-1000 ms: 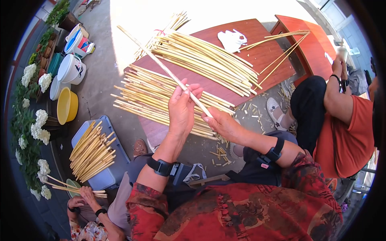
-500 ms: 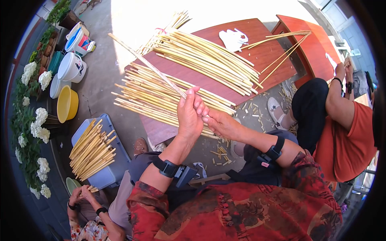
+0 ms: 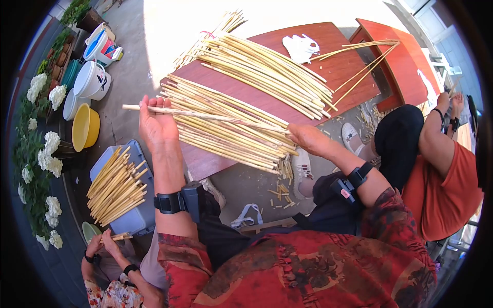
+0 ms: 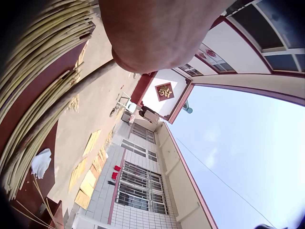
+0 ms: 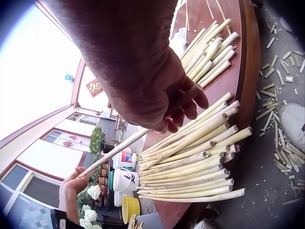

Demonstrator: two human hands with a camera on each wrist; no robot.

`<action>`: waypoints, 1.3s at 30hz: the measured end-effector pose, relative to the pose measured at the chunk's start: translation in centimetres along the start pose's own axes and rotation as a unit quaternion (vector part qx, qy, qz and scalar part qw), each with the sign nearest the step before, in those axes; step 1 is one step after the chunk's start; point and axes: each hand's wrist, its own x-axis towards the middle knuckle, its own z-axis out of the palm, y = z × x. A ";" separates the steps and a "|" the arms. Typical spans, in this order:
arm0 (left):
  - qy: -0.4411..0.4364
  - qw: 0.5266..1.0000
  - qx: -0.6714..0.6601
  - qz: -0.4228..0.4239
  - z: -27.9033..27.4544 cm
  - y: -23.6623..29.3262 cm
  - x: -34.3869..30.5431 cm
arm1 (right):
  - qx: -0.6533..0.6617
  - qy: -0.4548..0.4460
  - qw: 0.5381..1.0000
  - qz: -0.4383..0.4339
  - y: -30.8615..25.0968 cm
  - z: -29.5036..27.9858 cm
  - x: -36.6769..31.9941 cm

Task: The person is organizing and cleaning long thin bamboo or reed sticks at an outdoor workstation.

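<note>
A long pale stick (image 3: 221, 118) lies nearly level across the front of the head view, over a row of similar sticks (image 3: 226, 143) on the table. My left hand (image 3: 160, 128), palm up, holds it near its left end, with a short length jutting out beyond the thumb. At the other end, my right hand (image 3: 310, 139) grips the stick, its fingertips partly hidden in the head view. Curled fingers (image 5: 178, 119) of that hand show in the right wrist view. The left wrist view has the stick (image 4: 90, 78) running down from the left hand (image 4: 147, 38).
Another pile of sticks (image 3: 267, 72) and a white bag (image 3: 300, 49) lie on the reddish table (image 3: 354, 77). Short offcuts (image 3: 282, 195) litter the ground. At left, another person's hands (image 3: 105, 244) are near a blue bin (image 3: 136, 220) bearing sticks. Someone in orange (image 3: 447, 185) sits at right.
The left hand first slid down close to the right hand, then moved far left along the stick. The stick swung from a steep slant to nearly level. The right hand shifted slightly right.
</note>
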 end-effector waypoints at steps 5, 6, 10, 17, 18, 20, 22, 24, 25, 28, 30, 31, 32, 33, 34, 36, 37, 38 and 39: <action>0.037 0.993 0.035 0.106 -0.2 1.9 0.4 | 0.006 -0.024 0.998 0.066 2.8 -0.5 1.4; 0.035 0.986 0.079 0.144 0.0 2.2 0.0 | 0.005 -0.023 0.998 0.064 3.0 0.0 1.7; 0.006 0.995 0.065 0.077 0.6 2.2 -1.6 | -0.021 -0.009 0.998 0.060 2.8 1.9 2.4; -0.006 1.000 0.028 0.002 0.4 1.9 -1.8 | -0.015 -0.022 0.996 0.085 1.5 2.6 3.5; -0.008 0.999 0.030 -0.010 0.3 1.8 -2.0 | -0.028 -0.023 0.995 0.098 1.2 2.6 3.5; -0.012 0.999 0.031 -0.025 0.2 1.6 -2.2 | -0.010 -0.001 0.996 0.083 2.1 3.7 3.8; -0.032 0.997 0.055 -0.052 0.0 1.4 -2.3 | 0.008 0.021 0.997 0.068 2.1 4.0 4.1; -0.043 0.996 0.060 -0.057 -0.4 1.1 -2.2 | -0.034 0.008 0.997 0.075 1.4 3.8 4.2; -0.051 0.995 0.063 -0.059 -0.5 1.0 -2.1 | -0.016 -0.001 0.995 0.097 0.9 3.5 4.3; -0.061 0.994 0.056 -0.070 -0.9 0.9 -1.8 | -0.033 0.000 0.996 0.084 1.7 3.7 4.1; -0.067 0.993 0.060 -0.082 -0.9 0.6 -1.8 | -0.050 0.010 0.994 0.091 2.6 3.9 3.7; -0.068 0.992 0.067 -0.084 -0.7 0.5 -2.0 | -0.048 0.007 0.995 0.084 2.8 3.6 3.6; -0.068 0.991 0.074 -0.083 -0.5 0.4 -2.1 | -0.046 0.003 0.996 0.074 3.0 3.3 3.5; -0.064 0.992 0.071 -0.087 -0.3 0.3 -2.4 | -0.045 0.015 0.993 0.104 3.1 2.9 3.7; -0.065 0.992 0.069 -0.088 -0.2 0.1 -2.5 | -0.046 0.015 0.993 0.105 3.9 2.6 3.7; -0.076 0.990 0.071 -0.095 -0.1 -0.2 -2.6 | -0.074 0.105 0.982 0.138 5.9 2.1 3.5; -0.077 0.990 0.070 -0.093 0.0 -0.4 -2.7 | -0.082 0.112 0.972 0.188 6.0 1.4 3.5; -0.084 0.989 0.077 -0.098 0.0 -0.7 -2.9 | -0.082 0.113 0.972 0.187 6.1 1.1 3.3; -0.090 0.987 0.083 -0.104 0.0 -1.0 -3.0 | -0.094 0.118 0.967 0.205 6.2 0.8 3.1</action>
